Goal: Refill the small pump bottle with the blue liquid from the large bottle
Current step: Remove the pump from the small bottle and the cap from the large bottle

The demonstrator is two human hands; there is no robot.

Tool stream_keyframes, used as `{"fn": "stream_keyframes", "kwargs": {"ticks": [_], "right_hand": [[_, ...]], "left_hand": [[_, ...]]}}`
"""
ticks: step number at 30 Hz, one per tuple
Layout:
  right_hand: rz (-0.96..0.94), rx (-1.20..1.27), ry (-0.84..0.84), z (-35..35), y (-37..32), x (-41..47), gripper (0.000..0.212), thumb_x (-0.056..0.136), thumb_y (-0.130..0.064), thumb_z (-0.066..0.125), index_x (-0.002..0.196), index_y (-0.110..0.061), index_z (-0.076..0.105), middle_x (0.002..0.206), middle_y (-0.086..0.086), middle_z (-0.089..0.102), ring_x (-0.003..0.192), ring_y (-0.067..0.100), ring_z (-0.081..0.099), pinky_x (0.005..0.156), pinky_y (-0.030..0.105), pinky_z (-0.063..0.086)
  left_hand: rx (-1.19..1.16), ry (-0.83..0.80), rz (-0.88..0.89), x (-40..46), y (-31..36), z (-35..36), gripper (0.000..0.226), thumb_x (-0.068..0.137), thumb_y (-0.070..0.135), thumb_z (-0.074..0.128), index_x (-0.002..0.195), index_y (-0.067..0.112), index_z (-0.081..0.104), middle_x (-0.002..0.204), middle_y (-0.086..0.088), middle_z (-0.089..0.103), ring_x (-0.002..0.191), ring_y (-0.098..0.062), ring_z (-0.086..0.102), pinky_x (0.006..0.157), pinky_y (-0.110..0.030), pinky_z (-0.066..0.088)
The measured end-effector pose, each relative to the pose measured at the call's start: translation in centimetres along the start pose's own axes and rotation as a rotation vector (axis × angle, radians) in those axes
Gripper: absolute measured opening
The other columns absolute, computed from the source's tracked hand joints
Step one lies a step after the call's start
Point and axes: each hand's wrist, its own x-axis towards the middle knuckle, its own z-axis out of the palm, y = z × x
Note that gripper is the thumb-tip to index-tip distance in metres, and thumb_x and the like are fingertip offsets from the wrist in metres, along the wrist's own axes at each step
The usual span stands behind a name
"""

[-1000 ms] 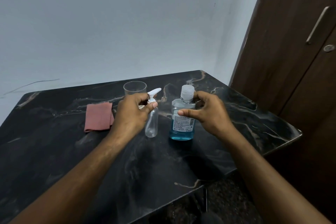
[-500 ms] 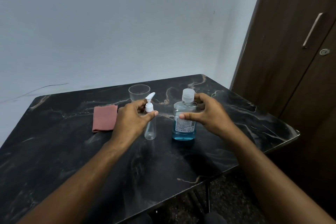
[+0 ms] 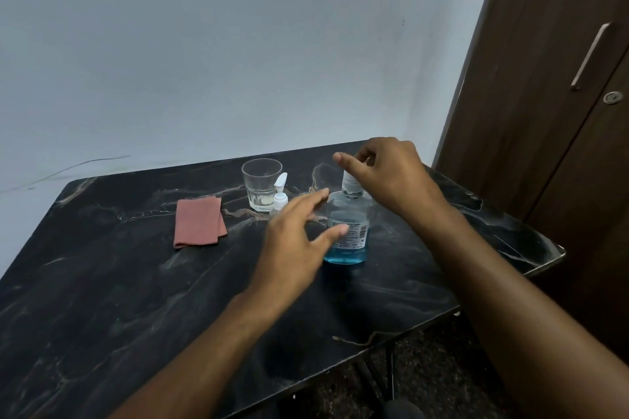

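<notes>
The large bottle point(image 3: 347, 231) stood upright, cap point(image 3: 350, 182) up, under the right hand point(image 3: 388, 173), whose grip curled on the cap. The left hand point(image 3: 296, 235) was spread, holding nothing, with the pump bottle point(image 3: 279, 196) upright just behind it.

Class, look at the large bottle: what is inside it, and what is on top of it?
Blue liquid fills the lower part of the large bottle. On top sits a white cap, partly covered by the right hand.

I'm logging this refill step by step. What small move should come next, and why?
Probably close the left hand on the large bottle to steady it: its white cap is on, the right hand hovers at it, and the left hand is open beside the body.
</notes>
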Motion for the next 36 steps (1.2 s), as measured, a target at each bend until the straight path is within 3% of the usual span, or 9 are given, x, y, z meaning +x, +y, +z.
{"fn": "stream_keyframes", "kwargs": {"ticks": [3, 6, 9, 13, 17, 20, 22, 25, 36], "right_hand": [[0.022, -0.094, -0.102, -0.1, -0.8, 0.4, 0.051, 0.085, -0.059, 0.070, 0.076, -0.008, 0.072, 0.069, 0.007, 0.070, 0.067, 0.021, 0.068, 0.057, 0.032, 0.053], [0.001, -0.146, -0.166, -0.6, -0.9, 0.7, 0.042, 0.084, -0.047, 0.076, 0.076, -0.006, 0.071, 0.065, 0.001, 0.066, 0.062, 0.017, 0.064, 0.047, 0.026, 0.044], [-0.054, -0.148, -0.256, -1.5, -0.9, 1.0, 0.031, 0.086, -0.038, 0.077, 0.085, -0.007, 0.076, 0.077, 0.004, 0.073, 0.071, 0.018, 0.067, 0.063, 0.035, 0.054], [-0.178, -0.219, -0.384, -3.1, -1.0, 1.7, 0.025, 0.087, -0.030, 0.076, 0.110, -0.021, 0.078, 0.103, -0.004, 0.077, 0.088, 0.009, 0.065, 0.086, 0.040, 0.054], [-0.263, -0.243, -0.500, -4.3, -1.0, 2.2, 0.047, 0.089, -0.010, 0.071, 0.130, -0.032, 0.067, 0.129, -0.011, 0.068, 0.084, -0.005, 0.055, 0.080, 0.025, 0.050], [-0.225, -0.283, -0.582, -4.1, -0.9, 2.2, 0.060, 0.086, -0.031, 0.076, 0.142, -0.032, 0.055, 0.137, -0.008, 0.063, 0.107, 0.007, 0.062, 0.094, 0.035, 0.051], [-0.170, -0.350, -0.528, -3.4, -1.0, 2.1, 0.057, 0.082, -0.058, 0.071, 0.127, -0.023, 0.067, 0.121, -0.001, 0.071, 0.107, 0.018, 0.064, 0.095, 0.044, 0.049], [-0.183, -0.376, -0.419, -2.7, -0.9, 2.4, 0.043, 0.086, -0.055, 0.070, 0.069, -0.017, 0.062, 0.066, 0.000, 0.061, 0.063, 0.015, 0.053, 0.067, 0.037, 0.041], [-0.140, 0.062, -0.347, -4.4, 1.2, 2.8, 0.019, 0.084, -0.021, 0.081, 0.101, -0.013, 0.077, 0.073, -0.006, 0.070, 0.050, -0.005, 0.061, 0.050, 0.015, 0.047]], "left_hand": [[-0.079, -0.074, -0.112, 1.8, 0.5, 2.0, 0.072, 0.082, 0.040, 0.081, 0.145, 0.022, 0.053, 0.130, 0.019, 0.056, 0.121, -0.003, 0.056, 0.103, -0.019, 0.043], [-0.135, -0.032, -0.208, 3.1, 0.2, 3.2, 0.052, 0.083, 0.037, 0.081, 0.131, 0.021, 0.066, 0.113, 0.016, 0.070, 0.105, -0.001, 0.066, 0.089, -0.014, 0.051], [-0.164, 0.021, -0.219, 3.8, -0.4, 3.5, 0.033, 0.081, 0.030, 0.084, 0.111, 0.021, 0.075, 0.085, 0.020, 0.071, 0.079, 0.015, 0.065, 0.066, -0.003, 0.046], [-0.201, -0.005, -0.217, 4.1, -0.8, 3.3, 0.033, 0.080, 0.025, 0.086, 0.111, 0.022, 0.076, 0.084, 0.022, 0.073, 0.077, 0.018, 0.066, 0.066, -0.003, 0.049], [-0.207, -0.027, -0.224, 4.1, -0.8, 3.3, 0.034, 0.080, 0.026, 0.085, 0.113, 0.023, 0.074, 0.086, 0.022, 0.072, 0.078, 0.020, 0.065, 0.065, -0.002, 0.050], [-0.183, -0.023, -0.215, 4.1, -0.9, 3.3, 0.027, 0.081, 0.028, 0.084, 0.106, 0.024, 0.075, 0.084, 0.020, 0.072, 0.077, 0.015, 0.067, 0.063, -0.004, 0.050], [-0.159, -0.009, -0.218, 4.1, -0.7, 3.2, 0.024, 0.081, 0.030, 0.084, 0.102, 0.022, 0.076, 0.082, 0.013, 0.074, 0.075, 0.003, 0.069, 0.063, -0.011, 0.052], [-0.176, -0.015, -0.231, 4.1, -0.6, 3.2, 0.034, 0.080, 0.030, 0.084, 0.112, 0.022, 0.074, 0.094, 0.010, 0.077, 0.088, -0.001, 0.071, 0.073, -0.019, 0.057], [-0.195, -0.034, -0.211, 4.3, -0.5, 3.1, 0.036, 0.080, 0.025, 0.085, 0.115, 0.023, 0.074, 0.092, 0.017, 0.074, 0.086, 0.010, 0.068, 0.069, -0.007, 0.053]]}}
